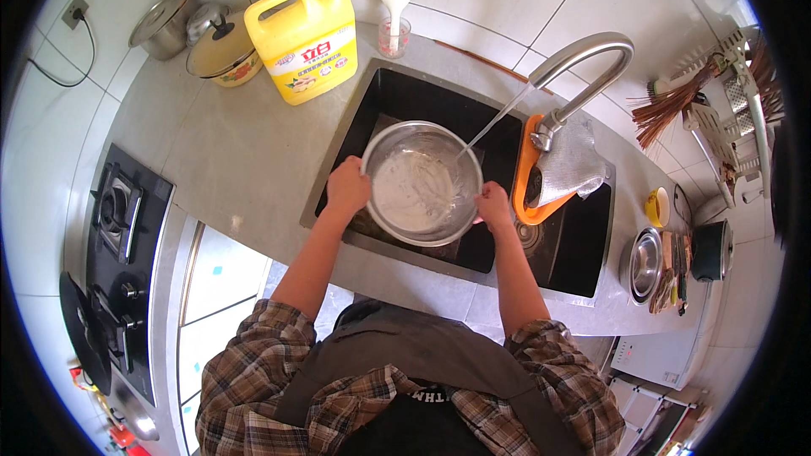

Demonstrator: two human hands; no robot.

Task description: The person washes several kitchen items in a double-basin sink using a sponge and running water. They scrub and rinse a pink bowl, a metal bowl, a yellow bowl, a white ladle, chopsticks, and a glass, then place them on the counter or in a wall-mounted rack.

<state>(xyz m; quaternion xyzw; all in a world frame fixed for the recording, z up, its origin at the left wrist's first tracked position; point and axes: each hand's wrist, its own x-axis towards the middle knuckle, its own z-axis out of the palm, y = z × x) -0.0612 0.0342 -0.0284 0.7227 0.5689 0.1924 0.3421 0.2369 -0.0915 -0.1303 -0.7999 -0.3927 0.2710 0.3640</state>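
Observation:
My left hand (348,187) grips the left rim of a stainless steel bowl (423,237), and my right hand (494,204) holds its right rim. The bowl is over the larger basin of the black double sink (405,85). A whitish, cloudy content (415,190) covers the bowl's bottom; whether it is liquid or powder in water I cannot tell. From the curved metal faucet (586,54), a stream of water (497,123) runs into the bowl near its right side. The fingers under the rim are partly hidden.
A yellow detergent jug (307,44) stands behind the sink's left corner, near a lidded pot (225,54). An orange tray (527,199) with a silvery cloth (570,161) sits by the faucet. Stacked metal bowls (645,266) are at right, a gas stove (130,215) at left.

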